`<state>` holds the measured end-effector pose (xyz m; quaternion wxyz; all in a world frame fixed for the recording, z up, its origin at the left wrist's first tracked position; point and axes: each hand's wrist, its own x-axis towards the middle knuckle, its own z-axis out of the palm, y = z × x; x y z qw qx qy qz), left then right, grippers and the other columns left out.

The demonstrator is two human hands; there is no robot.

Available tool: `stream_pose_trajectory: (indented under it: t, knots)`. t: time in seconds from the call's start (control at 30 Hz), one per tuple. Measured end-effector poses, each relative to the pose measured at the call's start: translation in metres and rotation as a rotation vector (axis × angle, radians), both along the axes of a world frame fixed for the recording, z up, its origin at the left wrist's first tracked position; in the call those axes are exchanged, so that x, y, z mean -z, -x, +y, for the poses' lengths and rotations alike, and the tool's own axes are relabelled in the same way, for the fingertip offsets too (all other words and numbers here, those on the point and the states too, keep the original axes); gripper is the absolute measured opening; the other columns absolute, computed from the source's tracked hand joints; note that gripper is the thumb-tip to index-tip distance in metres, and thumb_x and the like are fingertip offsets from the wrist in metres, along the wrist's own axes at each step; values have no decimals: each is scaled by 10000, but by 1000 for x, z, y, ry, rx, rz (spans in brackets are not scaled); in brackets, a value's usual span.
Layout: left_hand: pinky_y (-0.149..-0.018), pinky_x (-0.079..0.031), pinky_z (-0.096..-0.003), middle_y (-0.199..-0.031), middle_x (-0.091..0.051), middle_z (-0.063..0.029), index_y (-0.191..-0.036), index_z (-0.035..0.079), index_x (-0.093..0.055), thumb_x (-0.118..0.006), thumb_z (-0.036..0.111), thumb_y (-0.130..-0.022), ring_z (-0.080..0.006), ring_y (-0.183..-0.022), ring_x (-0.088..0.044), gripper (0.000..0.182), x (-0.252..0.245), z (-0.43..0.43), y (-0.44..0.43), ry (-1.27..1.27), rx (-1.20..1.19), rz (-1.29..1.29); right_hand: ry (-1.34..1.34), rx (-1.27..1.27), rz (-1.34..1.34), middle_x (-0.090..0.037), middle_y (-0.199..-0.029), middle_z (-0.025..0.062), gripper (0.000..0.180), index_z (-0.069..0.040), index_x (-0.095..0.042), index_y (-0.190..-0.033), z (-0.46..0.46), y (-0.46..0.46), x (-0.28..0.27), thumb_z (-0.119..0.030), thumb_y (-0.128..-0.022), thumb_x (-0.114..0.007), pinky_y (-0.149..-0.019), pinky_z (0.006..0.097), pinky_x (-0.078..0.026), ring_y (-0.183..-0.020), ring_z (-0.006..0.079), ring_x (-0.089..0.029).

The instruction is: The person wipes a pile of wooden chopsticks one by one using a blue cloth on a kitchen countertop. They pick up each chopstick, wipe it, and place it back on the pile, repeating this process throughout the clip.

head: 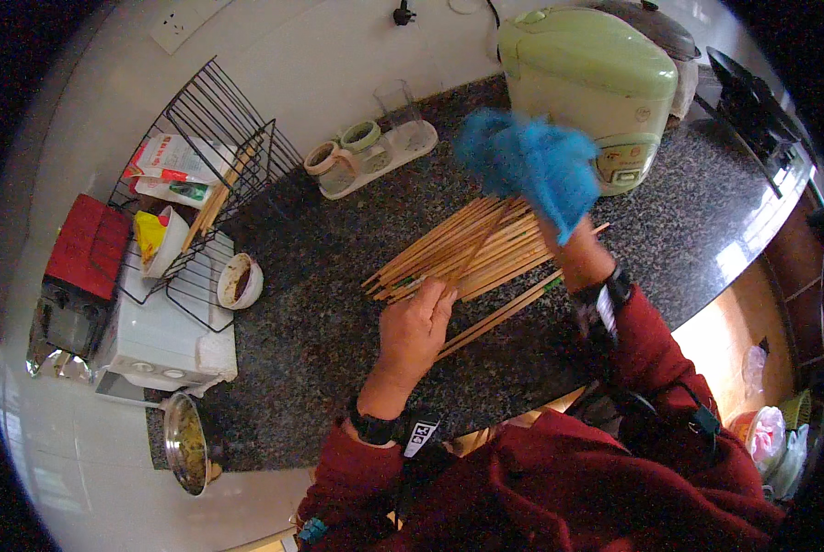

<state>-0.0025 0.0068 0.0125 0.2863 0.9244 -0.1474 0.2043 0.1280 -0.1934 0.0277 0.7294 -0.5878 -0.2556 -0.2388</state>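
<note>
My left hand grips one end of a darker wooden chopstick, which slants up to the right across a pile of wooden chopsticks on the speckled dark granite countertop. A blurred blue cloth hides most of my right hand, which holds it above the pile's right end, around the upper end of that chopstick. A few chopsticks with green marks lie apart, nearer to me and to the right of my left hand.
A green rice cooker stands behind the cloth. Glass cups share a white tray by the wall. At left are a black wire rack, a small bowl, a white appliance and a metal bowl.
</note>
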Motion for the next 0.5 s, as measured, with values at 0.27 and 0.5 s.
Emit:
stream_pose_trajectory:
  t: [0.27, 0.5]
  knots:
    - [-487, -396, -336, -607, -493, -123, -885, 42, -563, -543, 225, -928, -223, -516, -494, 188, -8, 2, -3, 326, -130, 158, 568, 285, -511, -350, -1397, 73, 418, -56, -356, -1345, -18, -7, 54, -177, -956, -450, -1066, 386, -283, -1260, 215, -349]
    - [-387, -286, -228, -498, -438, 39, -867, 52, -582, -505, 213, -942, -53, -407, -378, 193, -4, -1, 0, 671, 65, 382, -405, -264, 235, -558, -1150, 96, 325, -63, -509, -1204, -32, -14, 22, -145, -893, -553, -904, 355, -442, -1050, 219, -527]
